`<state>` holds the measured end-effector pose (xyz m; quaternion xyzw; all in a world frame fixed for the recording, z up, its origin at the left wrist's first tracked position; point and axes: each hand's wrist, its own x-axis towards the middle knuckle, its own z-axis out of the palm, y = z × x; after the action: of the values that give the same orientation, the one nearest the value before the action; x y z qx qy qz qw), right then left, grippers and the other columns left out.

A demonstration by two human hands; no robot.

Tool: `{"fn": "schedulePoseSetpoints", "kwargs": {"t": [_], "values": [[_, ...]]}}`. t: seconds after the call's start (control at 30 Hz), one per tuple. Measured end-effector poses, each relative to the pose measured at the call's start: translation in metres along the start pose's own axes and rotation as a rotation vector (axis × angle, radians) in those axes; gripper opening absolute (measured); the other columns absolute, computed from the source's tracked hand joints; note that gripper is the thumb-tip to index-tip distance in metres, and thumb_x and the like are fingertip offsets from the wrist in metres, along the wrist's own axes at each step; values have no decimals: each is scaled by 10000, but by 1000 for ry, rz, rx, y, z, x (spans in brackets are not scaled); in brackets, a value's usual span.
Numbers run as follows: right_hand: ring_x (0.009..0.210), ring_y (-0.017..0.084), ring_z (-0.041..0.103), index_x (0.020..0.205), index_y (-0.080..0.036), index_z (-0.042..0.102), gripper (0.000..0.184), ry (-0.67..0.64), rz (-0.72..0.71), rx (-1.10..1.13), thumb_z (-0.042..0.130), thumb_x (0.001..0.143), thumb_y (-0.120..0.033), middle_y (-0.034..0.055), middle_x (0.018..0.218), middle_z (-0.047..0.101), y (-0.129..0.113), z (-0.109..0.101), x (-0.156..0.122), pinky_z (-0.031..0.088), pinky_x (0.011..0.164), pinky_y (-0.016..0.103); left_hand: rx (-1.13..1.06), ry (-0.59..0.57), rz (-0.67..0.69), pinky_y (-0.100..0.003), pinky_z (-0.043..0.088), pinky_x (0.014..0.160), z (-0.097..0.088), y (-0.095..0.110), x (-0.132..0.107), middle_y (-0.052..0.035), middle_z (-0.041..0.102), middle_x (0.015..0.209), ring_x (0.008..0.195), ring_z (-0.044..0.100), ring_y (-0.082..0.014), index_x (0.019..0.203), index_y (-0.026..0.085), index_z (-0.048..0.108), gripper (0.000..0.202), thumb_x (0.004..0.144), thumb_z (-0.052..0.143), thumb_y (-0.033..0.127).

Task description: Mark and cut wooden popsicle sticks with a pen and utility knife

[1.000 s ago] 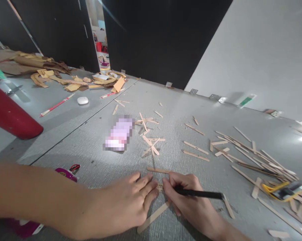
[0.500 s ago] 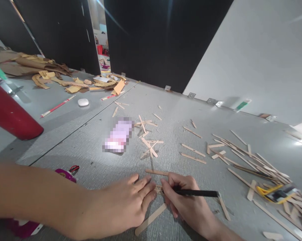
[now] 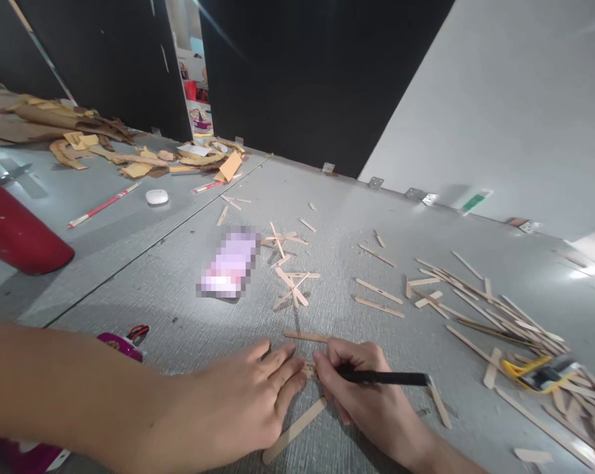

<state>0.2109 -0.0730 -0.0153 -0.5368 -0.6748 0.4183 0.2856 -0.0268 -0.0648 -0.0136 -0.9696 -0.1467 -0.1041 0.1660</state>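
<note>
My left hand [image 3: 243,405] lies palm down on the grey table [image 3: 179,355], fingers stretched out. Its fingertips press on a short wooden craft stick [image 3: 308,370], mostly covered by both hands. From the right, my right hand [image 3: 376,408] closes around a slim black pen-like tool [image 3: 386,377]. The tool's working tip is hidden by my fingers, beside the left fingertips. One craft stick [image 3: 305,336] lies just beyond my hands, and another craft stick [image 3: 295,431] slants below them. Further off, several sticks form crossed, star-like pieces [image 3: 291,287].
A pixelated phone [image 3: 231,263] lies left of the crossed sticks. To the right is a pile of craft sticks [image 3: 505,316] with a yellow-edged tool [image 3: 539,374]. A red cylinder [image 3: 21,230], white case [image 3: 156,197] and cardboard scraps [image 3: 144,158] are at left. Black panels [image 3: 307,79] stand behind.
The whole view has shifted slightly, so things appear a little further left. Both hands keep nearly the same pose on the stick, and the black tool stays in my right hand.
</note>
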Motion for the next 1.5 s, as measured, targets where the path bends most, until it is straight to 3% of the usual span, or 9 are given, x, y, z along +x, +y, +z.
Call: {"fn": "schedulePoseSetpoints", "kwargs": {"t": [0.2,0.67,1.03,1.5], "values": [[358,72,394,590,-231,425,483,-23,-21,14,546,1025,-399,-76,440,413,-1,-2,0,284,390,213,-10,-11,-1,-420,440,1033,0,-1,0,-139,665,1423,1313,596,-277,1390,55,636,425,1028,552,261],[328,68,428,615,-227,451,506,-4,80,48,541,1043,-481,-59,428,468,4,1,-2,309,378,210,-18,-18,-4,-425,438,1035,-4,-2,3,-176,669,1405,1293,620,-284,1370,63,661,426,997,598,260],[325,67,426,596,-234,437,458,4,51,-8,525,1036,-328,-69,391,447,-2,0,-2,322,369,198,-27,-32,8,-432,438,1028,-4,-3,1,-171,656,1424,1313,606,-290,1386,36,637,436,1004,564,231],[306,59,418,614,-231,465,446,-19,93,36,504,1049,-325,-67,397,469,-1,-1,-3,310,332,176,-39,-30,0,-432,424,1051,0,0,-1,-162,646,1442,1336,581,-289,1402,40,624,444,1020,567,259]]}}
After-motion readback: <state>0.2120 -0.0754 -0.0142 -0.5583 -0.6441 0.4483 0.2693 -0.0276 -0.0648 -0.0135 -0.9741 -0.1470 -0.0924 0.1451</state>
